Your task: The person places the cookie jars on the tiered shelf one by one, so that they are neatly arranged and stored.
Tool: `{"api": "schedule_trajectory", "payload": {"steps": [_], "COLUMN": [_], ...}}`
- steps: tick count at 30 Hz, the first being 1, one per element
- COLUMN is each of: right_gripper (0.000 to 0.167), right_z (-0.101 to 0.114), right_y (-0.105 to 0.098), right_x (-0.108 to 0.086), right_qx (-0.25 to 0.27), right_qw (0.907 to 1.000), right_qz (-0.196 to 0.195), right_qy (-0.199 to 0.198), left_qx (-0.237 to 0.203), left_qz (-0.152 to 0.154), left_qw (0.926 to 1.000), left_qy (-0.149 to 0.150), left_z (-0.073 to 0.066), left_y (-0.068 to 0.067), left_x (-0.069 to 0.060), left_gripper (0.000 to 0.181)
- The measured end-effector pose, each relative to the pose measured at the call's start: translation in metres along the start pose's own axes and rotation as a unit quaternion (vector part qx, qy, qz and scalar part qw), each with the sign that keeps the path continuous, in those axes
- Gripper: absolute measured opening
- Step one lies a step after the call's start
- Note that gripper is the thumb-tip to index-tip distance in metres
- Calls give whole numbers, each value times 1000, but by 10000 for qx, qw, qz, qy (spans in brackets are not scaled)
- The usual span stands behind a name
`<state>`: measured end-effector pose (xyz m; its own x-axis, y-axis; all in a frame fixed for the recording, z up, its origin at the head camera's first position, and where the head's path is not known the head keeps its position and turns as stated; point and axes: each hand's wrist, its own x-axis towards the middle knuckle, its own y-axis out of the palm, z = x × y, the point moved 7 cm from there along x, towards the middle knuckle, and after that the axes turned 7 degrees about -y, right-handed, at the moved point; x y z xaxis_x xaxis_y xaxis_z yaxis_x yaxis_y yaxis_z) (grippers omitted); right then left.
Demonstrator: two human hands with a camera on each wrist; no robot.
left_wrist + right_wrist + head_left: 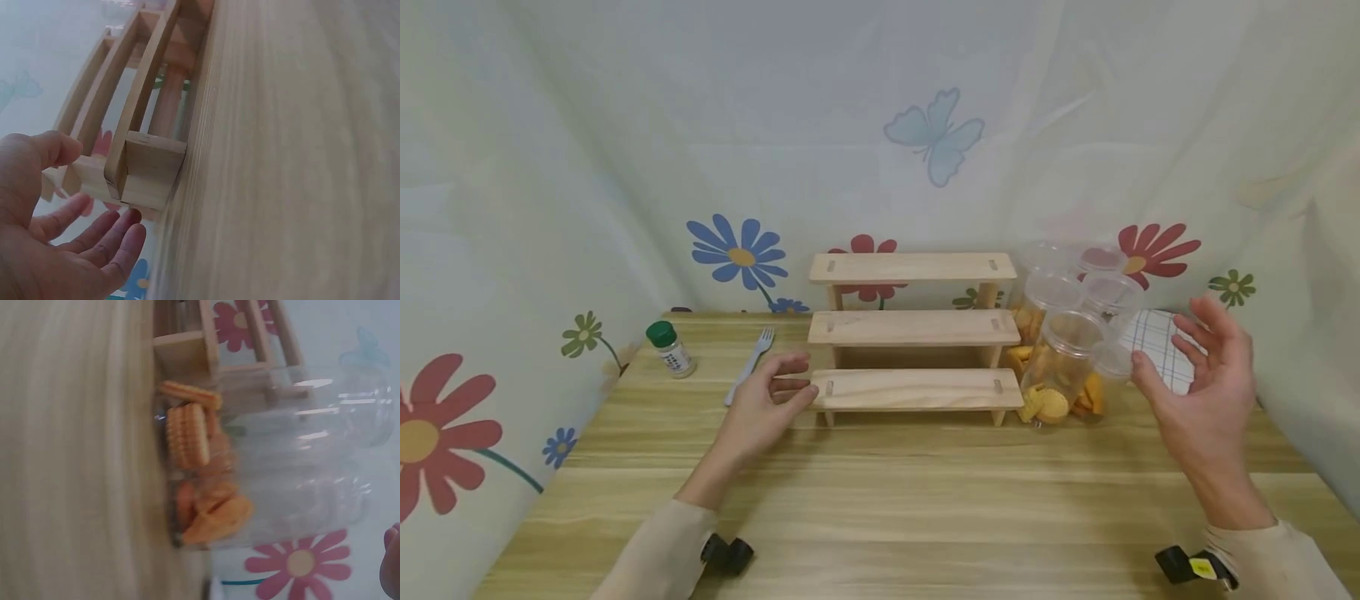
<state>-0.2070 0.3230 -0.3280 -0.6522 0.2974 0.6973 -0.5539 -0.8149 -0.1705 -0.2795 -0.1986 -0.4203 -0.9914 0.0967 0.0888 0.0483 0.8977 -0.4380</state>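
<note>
A three-tier wooden step shelf (pixel 917 389) stands on the table. My left hand (pixel 769 402) is beside its left end, with loosely bent fingers around the level of the lowest board; in the left wrist view the hand (pixel 56 237) holds nothing, and I cannot tell whether a fingertip touches the wood. Several clear plastic jars (pixel 1058 354) cluster at the shelf's right end, with biscuits (pixel 187 436) and orange snack pieces (pixel 219 519) in their bottoms. My right hand (pixel 1213 387) hovers right of the jars, fingers spread and holding nothing; just a fingertip (pixel 391 572) shows in the right wrist view.
Behind the right hand lies a white checked cloth or plate (pixel 1161 343), partly hidden. Left of the shelf are a pale fork (pixel 749 367) and a green-capped shaker bottle (pixel 672 350). A flower-printed curtain (pixel 850 150) hangs behind the table (pixel 925 500).
</note>
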Motion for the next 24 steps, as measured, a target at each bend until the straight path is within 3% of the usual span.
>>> {"api": "schedule_trajectory", "payload": {"steps": [6,9,13,20,24], "right_gripper": [79,76,73,60,52], "right_z": [-40,-57,-73,-88,-96], "right_y": [3,7,13,24,26], "right_x": [-12,-17,-24,-36,-42], "right_qx": [451,1063,1495,1412,1267], "right_qw": [9966,9885,9793,9765,9757], "right_qz": [54,23,135,866,991], "right_qy": [685,1078,1361,1382,1490], "left_qx": [-89,-202,-374,-380,-361], "left_qz": [217,310,392,386,388], "left_qw": [9993,9988,9981,9979,9979], "left_qy": [-297,-330,-290,-352,-382], "left_z": [12,17,20,26,26], "left_y": [6,8,9,8,9], "left_x": [4,6,8,7,7], "left_gripper": [47,46,46,42,41]}}
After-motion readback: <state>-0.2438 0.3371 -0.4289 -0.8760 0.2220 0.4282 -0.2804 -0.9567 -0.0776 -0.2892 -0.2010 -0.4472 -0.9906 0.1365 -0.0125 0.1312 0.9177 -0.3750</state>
